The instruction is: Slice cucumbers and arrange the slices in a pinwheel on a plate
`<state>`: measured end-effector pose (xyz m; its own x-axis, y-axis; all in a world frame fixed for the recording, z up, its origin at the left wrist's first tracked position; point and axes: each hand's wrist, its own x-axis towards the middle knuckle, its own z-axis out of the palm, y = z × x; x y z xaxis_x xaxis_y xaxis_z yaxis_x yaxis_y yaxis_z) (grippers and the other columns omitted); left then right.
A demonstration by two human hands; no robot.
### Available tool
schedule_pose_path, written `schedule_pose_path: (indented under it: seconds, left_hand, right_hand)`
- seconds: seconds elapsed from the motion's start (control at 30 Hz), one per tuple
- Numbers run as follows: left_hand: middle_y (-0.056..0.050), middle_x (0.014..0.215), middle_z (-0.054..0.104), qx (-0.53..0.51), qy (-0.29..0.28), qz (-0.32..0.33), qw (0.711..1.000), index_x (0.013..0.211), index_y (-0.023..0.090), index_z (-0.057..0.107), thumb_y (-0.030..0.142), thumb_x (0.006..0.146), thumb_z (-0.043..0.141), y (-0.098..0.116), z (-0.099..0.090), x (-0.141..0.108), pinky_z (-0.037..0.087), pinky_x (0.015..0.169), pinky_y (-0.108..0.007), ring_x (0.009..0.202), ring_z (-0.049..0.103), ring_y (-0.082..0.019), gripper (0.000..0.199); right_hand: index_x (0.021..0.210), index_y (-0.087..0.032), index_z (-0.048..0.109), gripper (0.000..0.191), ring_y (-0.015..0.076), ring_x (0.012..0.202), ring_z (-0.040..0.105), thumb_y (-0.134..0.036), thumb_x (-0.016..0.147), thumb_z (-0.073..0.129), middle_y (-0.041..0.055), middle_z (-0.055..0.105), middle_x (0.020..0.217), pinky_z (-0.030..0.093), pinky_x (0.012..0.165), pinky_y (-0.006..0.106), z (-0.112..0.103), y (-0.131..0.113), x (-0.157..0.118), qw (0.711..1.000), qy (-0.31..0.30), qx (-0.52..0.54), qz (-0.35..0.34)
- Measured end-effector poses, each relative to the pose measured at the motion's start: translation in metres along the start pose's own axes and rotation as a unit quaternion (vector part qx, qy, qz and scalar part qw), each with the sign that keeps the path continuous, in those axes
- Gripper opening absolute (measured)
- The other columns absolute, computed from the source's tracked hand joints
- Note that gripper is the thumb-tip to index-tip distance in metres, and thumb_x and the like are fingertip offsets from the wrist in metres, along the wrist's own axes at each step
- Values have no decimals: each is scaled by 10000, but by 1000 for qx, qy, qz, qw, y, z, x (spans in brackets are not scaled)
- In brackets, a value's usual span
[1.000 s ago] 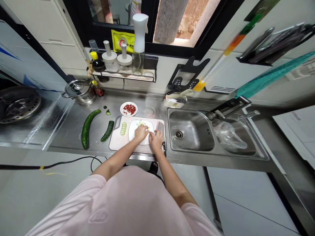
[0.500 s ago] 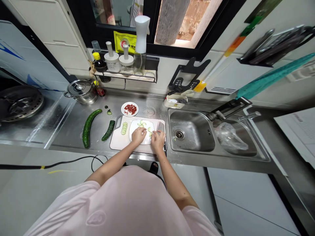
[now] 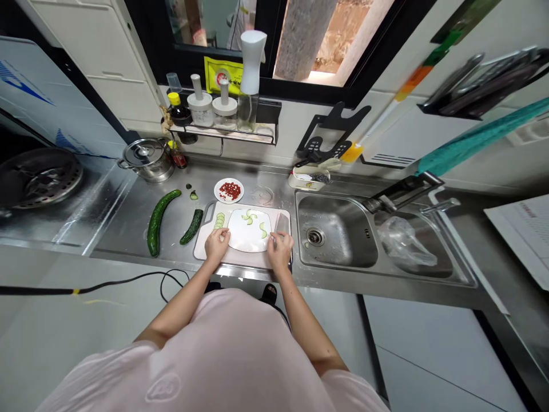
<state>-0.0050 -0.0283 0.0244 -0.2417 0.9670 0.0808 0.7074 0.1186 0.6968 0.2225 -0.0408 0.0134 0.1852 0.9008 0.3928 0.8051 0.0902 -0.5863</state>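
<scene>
My left hand (image 3: 217,243) rests at the left edge of a white plate (image 3: 249,239), close to a small stack of cucumber slices (image 3: 219,221). That plate lies on a pale pink cutting board (image 3: 240,258), with several thin cucumber slices (image 3: 253,218) laid in curves on it. My right hand (image 3: 279,250) sits at the plate's right edge, beside a cleaver (image 3: 281,222) lying on the board. Neither hand visibly holds anything. Left of the board lie a whole cucumber (image 3: 156,222) and a cut cucumber piece (image 3: 191,226).
A small plate of chopped red food (image 3: 229,190) stands behind the board. A steel pot (image 3: 148,160) and a stove burner (image 3: 38,178) are at the left. A steel double sink (image 3: 334,230) with a plastic bag (image 3: 405,243) is at the right.
My hands have moved apart from over the plate, the left toward the stack of slices and the right toward the cleaver. The slices on the plate now show uncovered.
</scene>
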Motion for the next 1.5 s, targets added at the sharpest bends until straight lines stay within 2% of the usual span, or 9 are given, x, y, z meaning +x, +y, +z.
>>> schedule_pose_path:
  seconds: [0.2,0.37,0.6,0.9,1.23,1.5]
  left_hand:
    - [-18,875,652,45,29,-43,998,979,252,661,327,811,528,-14,-10,5,400,696,-259,804,585,-173,227]
    - [-52,886,638,106,46,-92,989,1053,236,613,362,797,544,-19,-17,7,373,777,-314,900,569,-228,293]
    - [-86,947,625,165,17,-141,976,1025,223,597,436,792,533,-18,-17,5,302,846,-394,963,532,-273,323]
    - [-92,972,621,169,20,-141,975,1008,215,605,434,792,530,-27,-10,11,292,852,-401,969,538,-272,316]
    - [-88,993,619,159,19,-143,977,950,226,620,393,783,538,-26,-8,15,301,846,-412,962,543,-276,250]
    - [-60,941,656,111,24,-128,985,862,223,614,339,786,533,-22,-9,13,367,772,-318,910,566,-225,160]
  right_hand:
    - [973,-210,670,232,241,1059,406,-243,850,476,93,502,1070,369,917,425,-2,-7,-2,1000,3,11,-9]
    - [989,-206,661,229,230,1062,414,-240,854,479,88,506,1069,364,926,413,-5,-16,-5,999,7,27,-20]
    - [988,-212,666,227,242,1069,423,-236,851,487,90,511,1066,373,917,445,-7,-19,-7,999,5,30,-13]
    - [985,-196,665,221,235,1069,420,-240,862,487,92,514,1062,374,925,422,-10,-19,-7,1000,9,24,-16]
    - [995,-208,662,226,241,1072,415,-237,859,484,93,512,1067,374,918,437,-10,-18,-8,999,5,29,-18]
    - [988,-208,662,228,242,1064,420,-242,857,479,90,513,1053,369,909,440,-8,-18,-8,999,3,31,-16]
